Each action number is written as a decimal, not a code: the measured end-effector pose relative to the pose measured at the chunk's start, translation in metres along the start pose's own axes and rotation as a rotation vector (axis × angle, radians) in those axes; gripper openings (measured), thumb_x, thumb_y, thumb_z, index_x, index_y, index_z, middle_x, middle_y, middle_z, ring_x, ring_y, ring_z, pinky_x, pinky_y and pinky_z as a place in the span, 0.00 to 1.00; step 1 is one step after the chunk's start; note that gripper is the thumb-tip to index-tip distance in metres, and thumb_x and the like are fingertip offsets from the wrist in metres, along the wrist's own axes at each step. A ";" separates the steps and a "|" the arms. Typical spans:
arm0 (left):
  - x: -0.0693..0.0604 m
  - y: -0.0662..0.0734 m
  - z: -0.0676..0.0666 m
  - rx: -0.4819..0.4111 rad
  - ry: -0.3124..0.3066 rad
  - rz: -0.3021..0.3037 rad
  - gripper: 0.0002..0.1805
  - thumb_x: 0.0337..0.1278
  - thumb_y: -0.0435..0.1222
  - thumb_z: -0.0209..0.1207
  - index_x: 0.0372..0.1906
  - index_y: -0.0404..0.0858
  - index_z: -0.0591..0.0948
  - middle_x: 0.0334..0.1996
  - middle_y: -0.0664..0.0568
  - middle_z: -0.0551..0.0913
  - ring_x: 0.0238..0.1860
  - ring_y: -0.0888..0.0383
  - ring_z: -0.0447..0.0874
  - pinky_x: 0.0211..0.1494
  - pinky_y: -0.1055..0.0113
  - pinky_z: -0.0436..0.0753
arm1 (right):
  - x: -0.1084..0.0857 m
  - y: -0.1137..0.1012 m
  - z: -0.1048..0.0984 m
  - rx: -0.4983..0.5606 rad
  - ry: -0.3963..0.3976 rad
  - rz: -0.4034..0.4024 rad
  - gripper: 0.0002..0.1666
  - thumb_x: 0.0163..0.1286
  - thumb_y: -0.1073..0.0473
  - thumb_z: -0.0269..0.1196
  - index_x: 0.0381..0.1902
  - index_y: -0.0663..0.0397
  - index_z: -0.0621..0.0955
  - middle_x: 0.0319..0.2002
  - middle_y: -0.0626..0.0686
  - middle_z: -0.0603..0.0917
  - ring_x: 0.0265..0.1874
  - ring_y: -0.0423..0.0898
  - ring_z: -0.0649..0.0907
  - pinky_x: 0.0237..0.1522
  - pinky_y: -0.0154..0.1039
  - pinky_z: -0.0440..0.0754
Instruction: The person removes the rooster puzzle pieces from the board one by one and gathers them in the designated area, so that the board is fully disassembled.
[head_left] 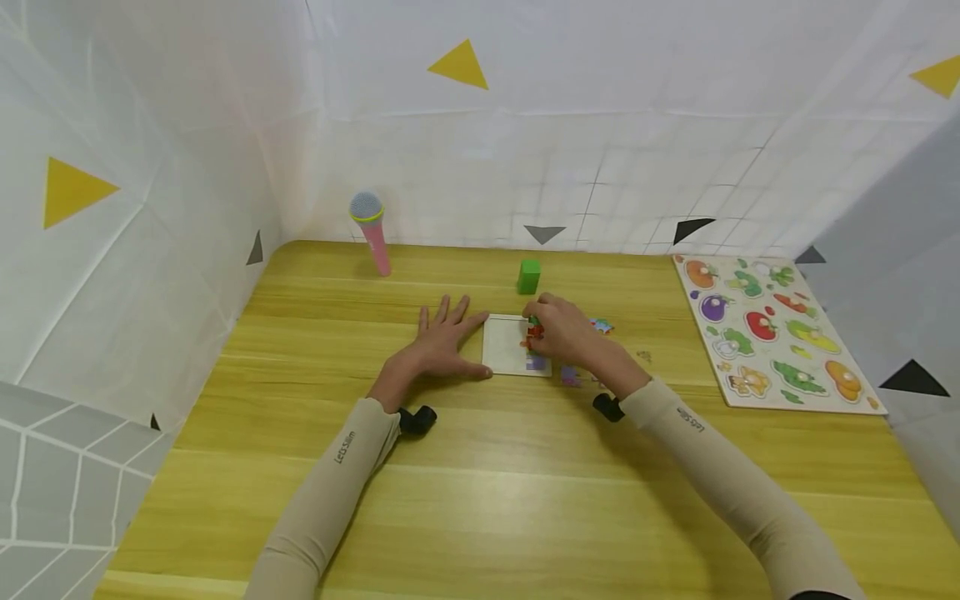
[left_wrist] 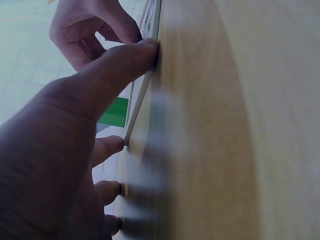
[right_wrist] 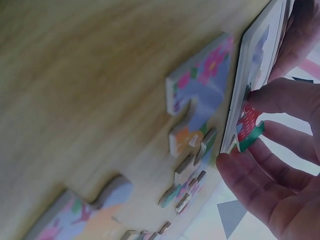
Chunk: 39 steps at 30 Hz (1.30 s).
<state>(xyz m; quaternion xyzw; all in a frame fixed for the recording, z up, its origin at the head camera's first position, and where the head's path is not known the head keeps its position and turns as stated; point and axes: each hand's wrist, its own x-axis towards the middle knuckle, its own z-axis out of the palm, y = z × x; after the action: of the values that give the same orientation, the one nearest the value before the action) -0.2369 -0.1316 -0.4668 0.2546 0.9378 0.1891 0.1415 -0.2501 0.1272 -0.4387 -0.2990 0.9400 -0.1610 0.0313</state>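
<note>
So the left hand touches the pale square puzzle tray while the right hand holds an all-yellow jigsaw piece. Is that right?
Not quite: the colour is wrong. The right wrist view shows a red-and-green jigsaw piece. The left hand does touch the pale square puzzle tray, and the right hand holds the piece.

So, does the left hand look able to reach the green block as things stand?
Probably yes: only tabletop shows between the left hand and the green block, though the hand would likely have to leave the edge of the puzzle tray.
</note>
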 end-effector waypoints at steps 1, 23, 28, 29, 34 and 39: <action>0.000 0.000 0.000 -0.002 0.001 0.000 0.58 0.48 0.69 0.64 0.81 0.53 0.52 0.80 0.44 0.35 0.77 0.39 0.23 0.70 0.34 0.26 | 0.000 0.000 0.000 0.006 -0.004 -0.002 0.25 0.61 0.59 0.73 0.54 0.63 0.82 0.45 0.60 0.80 0.34 0.49 0.77 0.35 0.44 0.78; 0.000 -0.001 0.001 -0.005 0.001 0.004 0.58 0.49 0.69 0.63 0.81 0.53 0.52 0.80 0.44 0.35 0.77 0.40 0.22 0.70 0.36 0.24 | -0.001 0.000 -0.003 0.010 -0.028 0.017 0.25 0.61 0.60 0.73 0.54 0.63 0.80 0.46 0.59 0.79 0.31 0.49 0.77 0.35 0.43 0.78; 0.000 -0.001 0.001 -0.006 0.005 0.006 0.58 0.49 0.69 0.64 0.81 0.53 0.52 0.80 0.44 0.35 0.77 0.40 0.22 0.70 0.36 0.24 | -0.002 -0.001 -0.003 0.023 -0.027 0.031 0.25 0.61 0.60 0.73 0.55 0.63 0.80 0.46 0.59 0.79 0.33 0.50 0.78 0.37 0.45 0.80; 0.000 -0.001 0.001 -0.008 0.006 0.006 0.58 0.48 0.69 0.64 0.81 0.53 0.52 0.81 0.44 0.35 0.77 0.40 0.22 0.70 0.36 0.24 | -0.003 -0.001 -0.004 0.022 -0.024 0.032 0.25 0.61 0.60 0.73 0.55 0.63 0.80 0.46 0.59 0.79 0.33 0.50 0.78 0.37 0.45 0.80; 0.000 -0.001 0.001 -0.007 0.002 0.001 0.58 0.49 0.69 0.63 0.81 0.54 0.52 0.81 0.45 0.35 0.77 0.40 0.22 0.70 0.35 0.24 | -0.003 0.000 -0.003 0.004 -0.016 0.029 0.25 0.60 0.60 0.73 0.54 0.63 0.80 0.46 0.59 0.79 0.34 0.49 0.79 0.38 0.46 0.81; 0.000 -0.001 0.002 -0.001 -0.001 0.001 0.58 0.49 0.70 0.63 0.81 0.54 0.52 0.81 0.44 0.35 0.77 0.39 0.22 0.70 0.35 0.25 | -0.002 0.001 -0.001 -0.030 -0.004 0.015 0.26 0.60 0.58 0.74 0.54 0.62 0.80 0.46 0.58 0.81 0.35 0.50 0.80 0.39 0.47 0.82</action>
<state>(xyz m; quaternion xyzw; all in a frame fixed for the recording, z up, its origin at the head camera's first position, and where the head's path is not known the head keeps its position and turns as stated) -0.2372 -0.1321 -0.4689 0.2551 0.9375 0.1896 0.1418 -0.2492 0.1288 -0.4383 -0.2927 0.9445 -0.1463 0.0297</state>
